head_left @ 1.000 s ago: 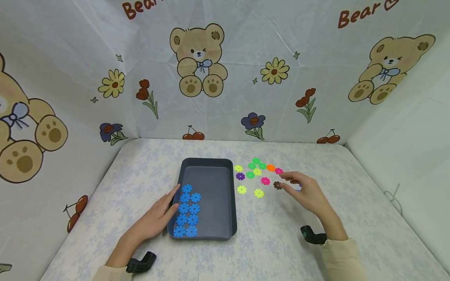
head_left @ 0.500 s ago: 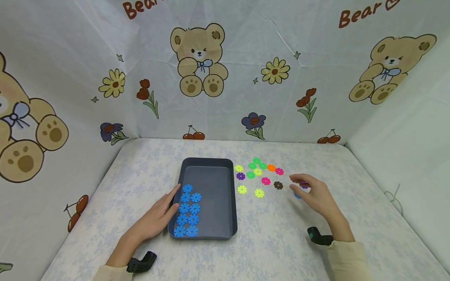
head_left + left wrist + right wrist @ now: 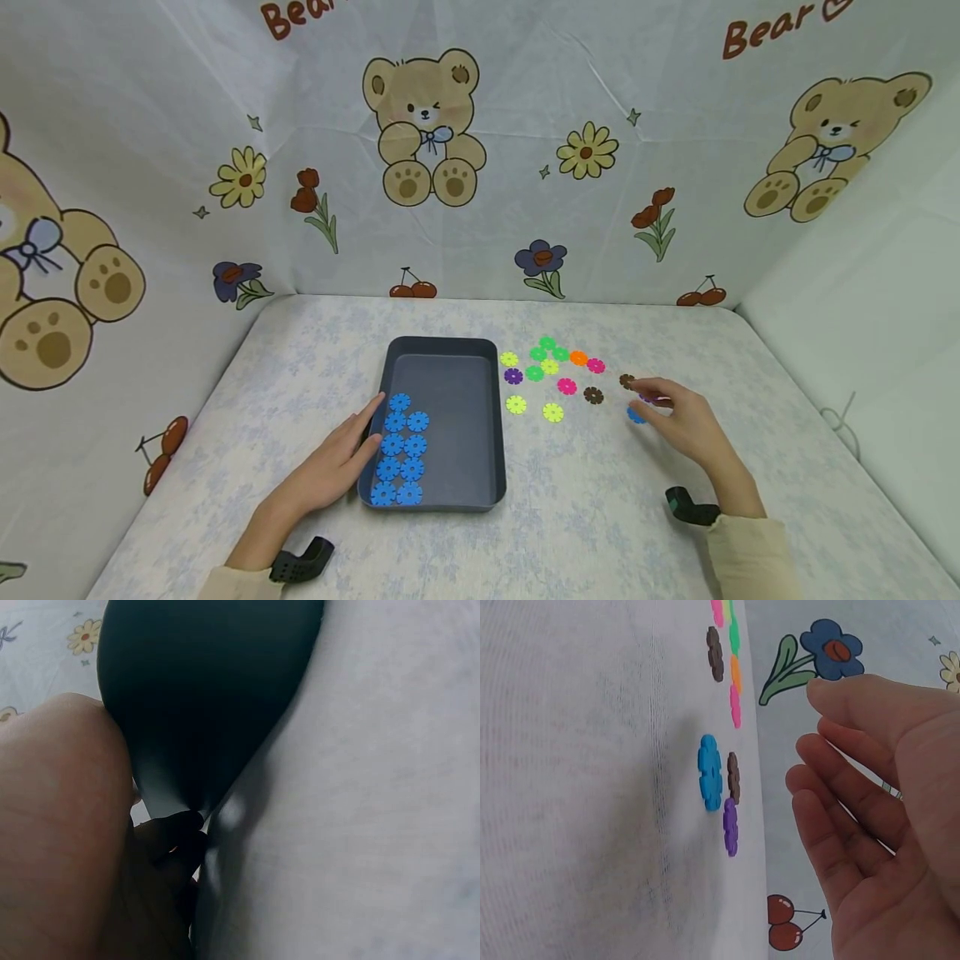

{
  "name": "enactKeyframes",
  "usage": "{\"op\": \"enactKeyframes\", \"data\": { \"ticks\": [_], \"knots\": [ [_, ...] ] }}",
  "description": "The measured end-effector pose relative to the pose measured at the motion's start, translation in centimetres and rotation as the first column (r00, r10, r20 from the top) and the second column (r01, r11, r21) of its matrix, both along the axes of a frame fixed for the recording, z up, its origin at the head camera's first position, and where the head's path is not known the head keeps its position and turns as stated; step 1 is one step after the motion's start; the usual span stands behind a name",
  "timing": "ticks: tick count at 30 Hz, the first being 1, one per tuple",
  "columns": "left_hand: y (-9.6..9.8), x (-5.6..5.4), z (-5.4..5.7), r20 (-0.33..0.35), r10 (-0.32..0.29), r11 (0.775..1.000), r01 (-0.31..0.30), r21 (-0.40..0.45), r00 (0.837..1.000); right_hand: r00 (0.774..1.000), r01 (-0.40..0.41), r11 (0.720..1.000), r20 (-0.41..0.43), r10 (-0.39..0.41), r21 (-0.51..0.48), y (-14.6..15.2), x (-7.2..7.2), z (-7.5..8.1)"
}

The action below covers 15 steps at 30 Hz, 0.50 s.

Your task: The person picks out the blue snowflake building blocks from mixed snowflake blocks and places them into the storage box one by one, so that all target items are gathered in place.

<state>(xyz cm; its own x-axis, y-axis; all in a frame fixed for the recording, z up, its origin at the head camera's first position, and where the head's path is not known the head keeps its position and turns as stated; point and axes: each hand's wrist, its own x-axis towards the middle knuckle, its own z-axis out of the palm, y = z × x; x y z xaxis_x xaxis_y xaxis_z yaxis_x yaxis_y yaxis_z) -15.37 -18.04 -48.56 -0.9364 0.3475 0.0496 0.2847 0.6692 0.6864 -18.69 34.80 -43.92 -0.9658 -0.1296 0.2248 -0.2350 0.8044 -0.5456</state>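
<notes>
A dark grey rectangular tray (image 3: 461, 442) stands on the table, with several blue notched plastic discs (image 3: 392, 445) lying in rows along its left side. My left hand (image 3: 326, 467) touches the tray's left rim with extended fingers; in the left wrist view the tray's dark outer wall (image 3: 210, 675) fills the upper part. To the right, my right hand (image 3: 686, 425) hovers over the table, thumb and fingers apart, holding nothing. Below its fingertips lies a blue disc (image 3: 710, 774). A brown disc (image 3: 733, 778) and a purple disc (image 3: 730, 827) lie near it, the purple one partly hidden in the head view.
Between tray and right hand several loose discs are scattered: green (image 3: 535, 373), yellow (image 3: 552, 412), pink (image 3: 567, 387), orange (image 3: 578, 358), purple (image 3: 513, 377) and brown (image 3: 593, 396). A bear-printed cloth (image 3: 502, 75) hangs behind the table (image 3: 555, 517).
My right hand has moved to the right, away from the loose discs near the middle, to above the blue disc at the right. The left hand and tray have stayed put.
</notes>
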Motion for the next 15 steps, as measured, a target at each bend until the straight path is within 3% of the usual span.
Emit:
{"op": "enactKeyframes", "data": {
  "ticks": [15],
  "knots": [
    [0.09,-0.11,-0.03,0.009,-0.003,1.000,0.003,-0.005,1.000,0.990,0.045,0.999,0.134,-0.048,0.021,0.77,0.20,-0.23]
  ]
}}
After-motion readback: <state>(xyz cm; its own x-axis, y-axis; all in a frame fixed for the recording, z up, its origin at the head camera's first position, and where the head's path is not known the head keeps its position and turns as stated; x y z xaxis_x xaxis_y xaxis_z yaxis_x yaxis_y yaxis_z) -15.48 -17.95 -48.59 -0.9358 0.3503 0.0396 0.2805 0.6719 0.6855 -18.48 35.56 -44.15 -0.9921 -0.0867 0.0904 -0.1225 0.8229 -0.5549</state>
